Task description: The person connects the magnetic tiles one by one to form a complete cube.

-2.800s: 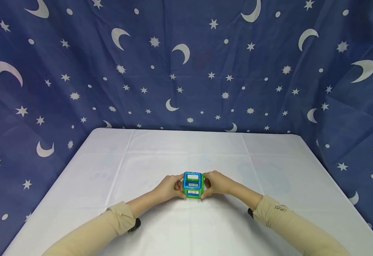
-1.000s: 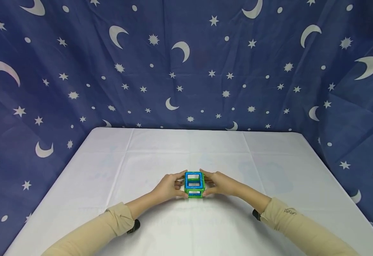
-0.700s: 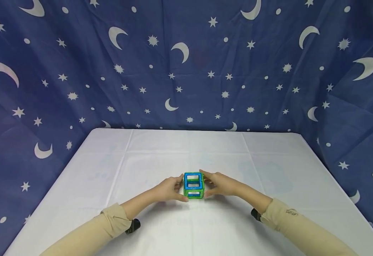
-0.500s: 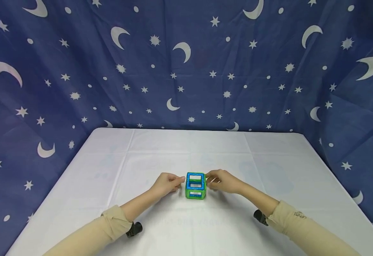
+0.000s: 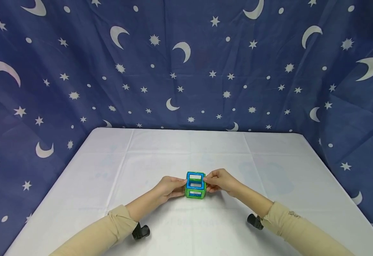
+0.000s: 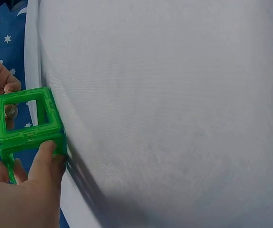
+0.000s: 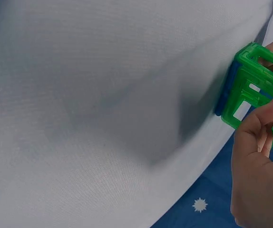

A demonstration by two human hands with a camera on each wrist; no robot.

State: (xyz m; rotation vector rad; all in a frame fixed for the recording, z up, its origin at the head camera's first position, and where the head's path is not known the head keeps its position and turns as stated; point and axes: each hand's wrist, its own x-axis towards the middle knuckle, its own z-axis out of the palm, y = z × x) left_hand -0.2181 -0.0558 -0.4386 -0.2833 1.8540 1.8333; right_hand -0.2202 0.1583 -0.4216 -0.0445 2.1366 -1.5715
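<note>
A cube of magnetic tiles (image 5: 195, 193) stands near the middle of the white table, with a blue open-framed square on top and green frames at its sides. My left hand (image 5: 168, 187) holds its left side. In the left wrist view, the left hand (image 6: 29, 197) has its digits about a green frame's lower edge. From the other side my right hand (image 5: 222, 182) pinches the right side of the cube. The right wrist view has the right hand (image 7: 260, 171) with its thumb and fingers around a green bar, and a blue tile (image 7: 228, 88) at the cube's base.
A white cloth (image 5: 154, 145) with fold lines covers the table. Behind and beside it hangs a blue curtain (image 5: 202, 106) printed with moons and stars. Black wrist cameras sit under the left cuff (image 5: 140, 232) and right cuff (image 5: 255, 221).
Both hands let go of the cube's front and back corners, the left drawing back briefly. Now both have closed in again and grip its left and right sides. The cube has hardly moved.
</note>
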